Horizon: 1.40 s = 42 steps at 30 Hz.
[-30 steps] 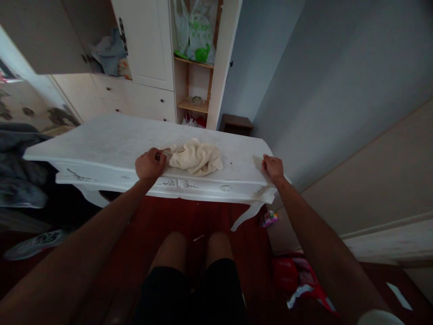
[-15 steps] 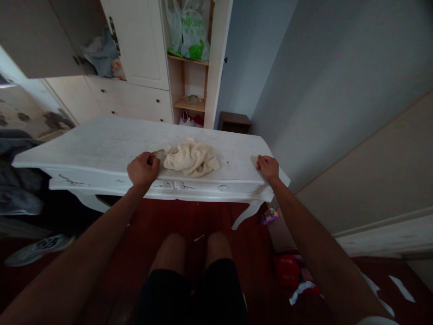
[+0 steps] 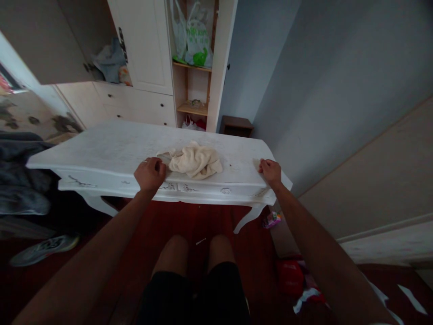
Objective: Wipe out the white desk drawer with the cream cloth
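My left hand (image 3: 150,174) is closed in a fist at the front edge of the white table (image 3: 111,140). Its fingers are against the thin, greyish end of a crumpled cream cloth (image 3: 196,161); whether they grip it is hidden. The cloth lies bunched near the middle of the tabletop. At the right end of the table, my right hand (image 3: 270,172) is closed with its knuckles up. A small pale piece (image 3: 256,162) shows at its fingertips, too small to name.
Behind the table stands a white wardrobe (image 3: 149,49) with open doors and plastic bags (image 3: 198,43) on a shelf. A grey wall (image 3: 324,90) rises at the right. On the red-brown floor lie a shoe (image 3: 45,250) and a red item (image 3: 290,277).
The whole view has shifted slightly, so the table and wardrobe sit a little lower and farther right. Both hands stay closed in nearly the same places on the table.
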Each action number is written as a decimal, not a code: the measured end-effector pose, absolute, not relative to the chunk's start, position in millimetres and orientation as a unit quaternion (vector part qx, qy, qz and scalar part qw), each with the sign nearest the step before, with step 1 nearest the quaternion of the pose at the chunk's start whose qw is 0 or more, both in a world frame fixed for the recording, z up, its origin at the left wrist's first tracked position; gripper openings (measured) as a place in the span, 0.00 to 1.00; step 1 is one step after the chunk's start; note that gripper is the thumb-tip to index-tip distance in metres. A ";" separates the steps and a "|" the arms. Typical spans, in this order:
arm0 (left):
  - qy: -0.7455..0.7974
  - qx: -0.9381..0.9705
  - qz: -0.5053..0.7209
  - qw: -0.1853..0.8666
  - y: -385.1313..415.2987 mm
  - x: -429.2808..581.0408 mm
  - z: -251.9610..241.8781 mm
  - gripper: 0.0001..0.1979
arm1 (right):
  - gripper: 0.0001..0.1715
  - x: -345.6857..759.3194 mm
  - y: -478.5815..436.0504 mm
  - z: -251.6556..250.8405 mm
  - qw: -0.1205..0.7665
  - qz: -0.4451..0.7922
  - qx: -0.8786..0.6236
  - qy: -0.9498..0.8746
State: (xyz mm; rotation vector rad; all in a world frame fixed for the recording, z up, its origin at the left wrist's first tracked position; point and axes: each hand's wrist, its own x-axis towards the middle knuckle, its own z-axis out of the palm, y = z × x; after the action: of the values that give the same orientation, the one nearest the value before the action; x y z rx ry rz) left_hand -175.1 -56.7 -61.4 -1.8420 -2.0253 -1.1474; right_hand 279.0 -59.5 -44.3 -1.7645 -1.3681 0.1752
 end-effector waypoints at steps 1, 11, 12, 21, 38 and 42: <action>-0.678 -0.619 -0.387 0.087 -56.7 -175.2 -62.2 0.15 | 0.23 278.6 -59.9 -44.1 0.433 0.070 -0.711 -0.550; -0.662 -0.633 -0.390 0.093 -59.0 -175.6 -64.3 0.13 | 0.21 275.6 -59.4 -42.9 0.420 0.066 -0.727 -0.539; -0.662 -0.634 -0.390 0.092 -59.1 -175.6 -64.6 0.13 | 0.20 272.4 -57.0 -42.9 0.434 0.076 -0.728 -0.526; -0.647 -0.648 -0.390 0.097 -57.5 -177.7 -69.4 0.12 | 0.53 112.2 -38.8 -27.4 0.438 0.148 -0.555 -0.692; -0.649 -0.634 -0.417 0.055 -59.0 -174.6 -68.0 0.16 | 0.39 43.2 -133.6 -29.9 0.248 0.088 -0.512 -0.817; -0.646 -0.635 -0.420 0.050 -57.5 -175.2 -69.4 0.19 | 0.38 60.9 -180.1 -93.5 0.335 0.208 -0.517 -0.760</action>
State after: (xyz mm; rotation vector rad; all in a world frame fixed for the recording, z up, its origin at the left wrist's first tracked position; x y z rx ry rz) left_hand -175.2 -57.5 -69.4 -1.9348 -1.9669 -1.2803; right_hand 60.9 -180.1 -93.5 -1.3478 -1.9820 0.5423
